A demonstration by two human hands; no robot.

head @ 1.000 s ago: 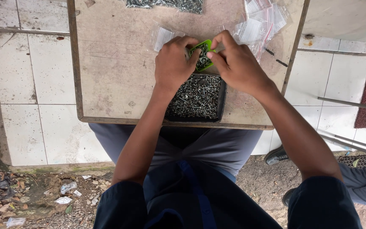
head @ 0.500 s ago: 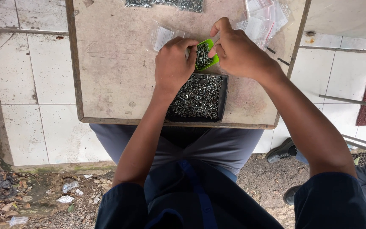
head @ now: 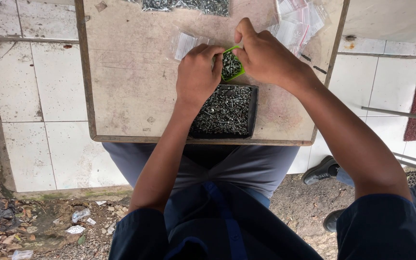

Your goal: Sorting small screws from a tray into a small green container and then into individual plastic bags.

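A small green cup (head: 232, 66) filled with little metal screws is held between both hands above the board. My left hand (head: 197, 76) grips its left side and my right hand (head: 265, 58) pinches its right rim, thumb raised. Just below the hands lies a black tray (head: 253, 111) full of the same screws, near the front edge of the wooden board (head: 131, 82) on my lap. A small clear plastic bag (head: 185, 44) lies flat by my left hand.
A pile of clear small bags (head: 298, 21) lies at the board's far right. More loose screws (head: 188, 5) are heaped at its far edge. Tiled floor (head: 34, 91) is on the left. Another person's shoe (head: 319, 170) and leg are at the right.
Both hands with the green cup have shifted slightly away from me, off the tray's far edge. My right thumb has lifted.
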